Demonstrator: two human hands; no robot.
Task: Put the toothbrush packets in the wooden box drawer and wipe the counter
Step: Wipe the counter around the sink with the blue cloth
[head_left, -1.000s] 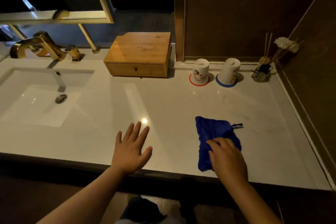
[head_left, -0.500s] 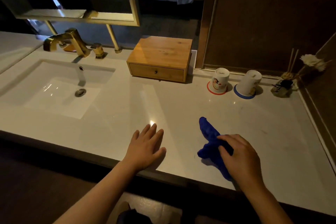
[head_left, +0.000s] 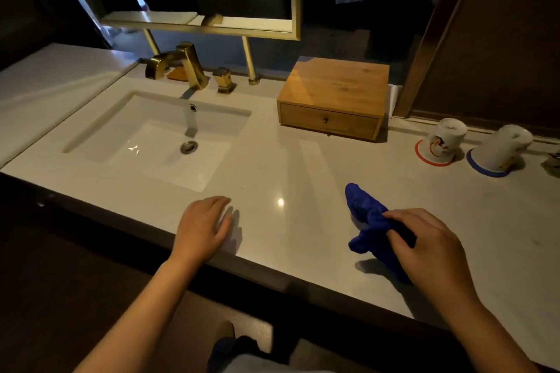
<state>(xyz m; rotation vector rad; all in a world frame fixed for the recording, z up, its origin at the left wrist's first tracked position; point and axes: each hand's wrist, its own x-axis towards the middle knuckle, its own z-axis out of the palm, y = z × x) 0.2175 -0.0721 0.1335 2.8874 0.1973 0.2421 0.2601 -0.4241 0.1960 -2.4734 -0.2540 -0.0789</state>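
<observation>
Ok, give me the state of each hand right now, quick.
Left hand: empty, fingers curled loosely, resting at the counter edge.
Right hand: closed on the bunched blue cloth, pinching it just above the counter.

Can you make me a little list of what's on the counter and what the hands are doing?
left hand: resting at counter edge, holding nothing
right hand: gripping bunched blue cloth
box: drawer shut
cups: two, upside down
sink: left, gold tap
toothbrush packets: none visible
</observation>
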